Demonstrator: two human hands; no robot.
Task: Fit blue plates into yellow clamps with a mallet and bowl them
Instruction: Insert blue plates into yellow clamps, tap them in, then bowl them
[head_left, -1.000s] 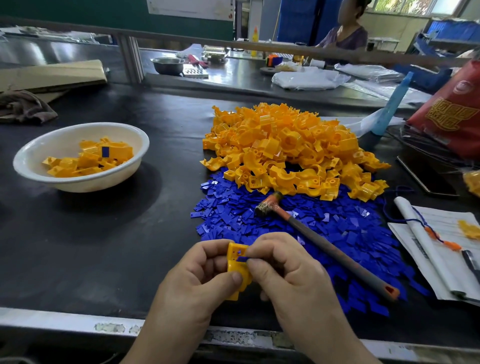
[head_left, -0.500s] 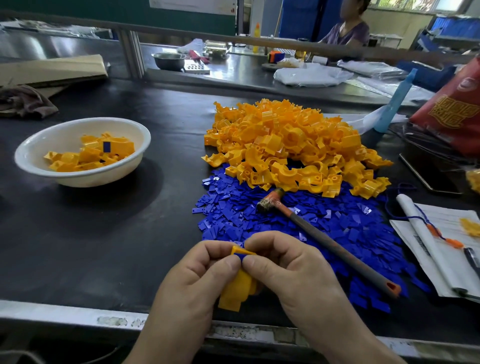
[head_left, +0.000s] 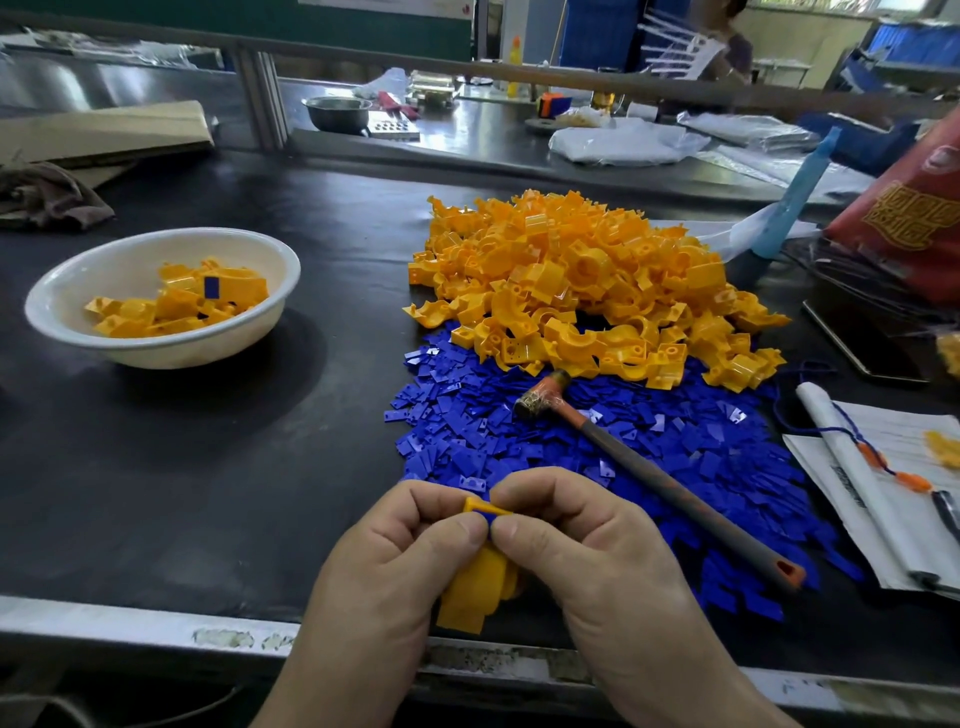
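Observation:
Near the table's front edge my left hand (head_left: 395, 561) and my right hand (head_left: 587, 556) together hold one yellow clamp (head_left: 470, 592). Both thumbs press a small blue plate (head_left: 491, 517) at the clamp's top end. A heap of yellow clamps (head_left: 582, 280) lies beyond, with a spread of blue plates (head_left: 675, 457) in front of it. The mallet (head_left: 649, 473) lies untouched on the blue plates, head to the far left. At the left stands a white bowl (head_left: 249, 332) with several fitted clamps inside.
Papers with a pen and orange-tipped cord (head_left: 883, 483) lie at the right. A red bag (head_left: 909, 218) and a blue bottle (head_left: 795, 197) stand behind them. A brown rag (head_left: 47, 195) and cardboard lie at the far left. A person sits beyond the rail.
The clamp has been turned from upright to hanging down between my hands, and both thumbs have closed together over the blue plate at its top.

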